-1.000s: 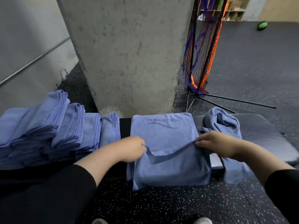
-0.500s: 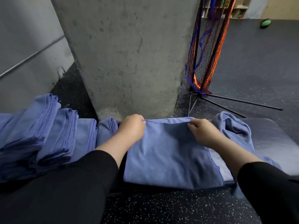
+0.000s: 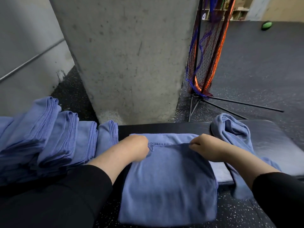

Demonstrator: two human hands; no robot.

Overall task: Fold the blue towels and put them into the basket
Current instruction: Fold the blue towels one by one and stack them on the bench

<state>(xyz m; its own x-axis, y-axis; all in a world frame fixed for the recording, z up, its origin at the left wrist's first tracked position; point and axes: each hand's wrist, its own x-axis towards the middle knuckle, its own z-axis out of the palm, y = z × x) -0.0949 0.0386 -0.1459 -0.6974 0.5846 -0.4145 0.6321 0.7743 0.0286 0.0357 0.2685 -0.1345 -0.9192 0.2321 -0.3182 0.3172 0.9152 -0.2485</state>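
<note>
Dim even light, soft blur, wide-angle warping

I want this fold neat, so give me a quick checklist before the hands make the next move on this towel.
1. Left hand grips the towel's folded edge: ok.
2. Right hand pinches the same edge: ok.
3. Towel free of wrinkles: ok, mostly smooth.
4. Near end supported by bench: not ok, it hangs over the front.
5. Crumpled towel clear of the fold: ok.
6. Basket within reach: cannot tell, none in view.
</note>
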